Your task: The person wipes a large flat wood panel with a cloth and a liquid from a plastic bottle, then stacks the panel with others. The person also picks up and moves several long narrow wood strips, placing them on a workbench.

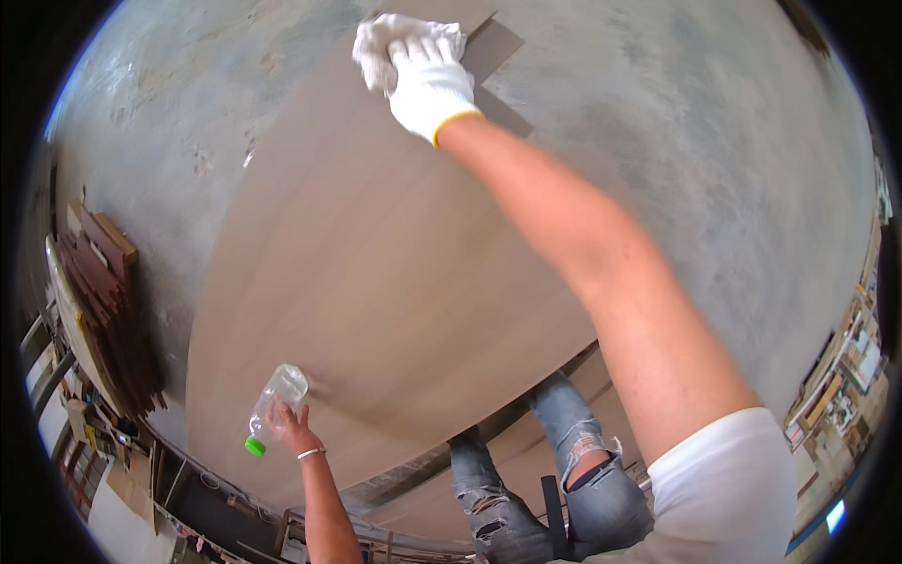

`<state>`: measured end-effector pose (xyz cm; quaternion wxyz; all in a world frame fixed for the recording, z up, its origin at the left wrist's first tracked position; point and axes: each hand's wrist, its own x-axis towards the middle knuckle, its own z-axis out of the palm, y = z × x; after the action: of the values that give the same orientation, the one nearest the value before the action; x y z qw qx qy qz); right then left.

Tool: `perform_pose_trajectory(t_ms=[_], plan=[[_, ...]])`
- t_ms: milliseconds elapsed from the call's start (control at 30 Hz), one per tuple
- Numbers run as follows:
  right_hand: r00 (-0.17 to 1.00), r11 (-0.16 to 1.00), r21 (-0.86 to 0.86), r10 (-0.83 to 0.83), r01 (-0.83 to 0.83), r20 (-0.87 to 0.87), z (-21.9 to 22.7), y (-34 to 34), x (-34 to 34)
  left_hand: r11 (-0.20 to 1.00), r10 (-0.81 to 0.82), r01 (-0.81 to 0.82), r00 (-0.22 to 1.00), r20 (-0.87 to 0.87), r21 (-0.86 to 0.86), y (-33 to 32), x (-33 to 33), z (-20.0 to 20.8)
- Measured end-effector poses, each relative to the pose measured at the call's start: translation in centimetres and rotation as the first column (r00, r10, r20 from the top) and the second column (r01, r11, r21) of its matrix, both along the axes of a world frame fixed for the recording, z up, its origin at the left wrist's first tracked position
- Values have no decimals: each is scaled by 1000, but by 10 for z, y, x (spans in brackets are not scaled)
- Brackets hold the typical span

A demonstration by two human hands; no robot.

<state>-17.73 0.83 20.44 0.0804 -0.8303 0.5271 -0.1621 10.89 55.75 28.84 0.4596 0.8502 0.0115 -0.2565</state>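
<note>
My left hand point(293, 429), bare with a bracelet at the wrist, is wrapped round a clear plastic bottle point(289, 382). The bottle tilts with its green cap toward the lower left, above the near left part of a large brown wooden panel point(395, 254). At the panel's far end, my right hand point(430, 92) wears a white knitted glove with a yellow cuff edge. It presses a crumpled white cloth point(374, 54) against the surface, fingers stretched over it; part of the cloth lies hidden beneath the hand.
Dark boards point(493, 52) stick out past the panel's far right edge. Stacked brown wood pieces point(113, 310) stand at the left. Grey concrete floor point(723, 188) surrounds the panel. Shelves with assorted items point(846, 376) line the right rim. My legs in torn jeans point(498, 508) are at the near edge.
</note>
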Motion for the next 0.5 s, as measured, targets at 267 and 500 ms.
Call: perform_pose_trajectory(t_ms=[267,500], plan=[[872,923,329,-12,197,-489,44,263,-247,999,55,-55,998,-31,3,5,-3,0],[897,906,185,-314,381,-310,43,221,-190,1000,-3,3,999,-35,13,-9,-13,3]])
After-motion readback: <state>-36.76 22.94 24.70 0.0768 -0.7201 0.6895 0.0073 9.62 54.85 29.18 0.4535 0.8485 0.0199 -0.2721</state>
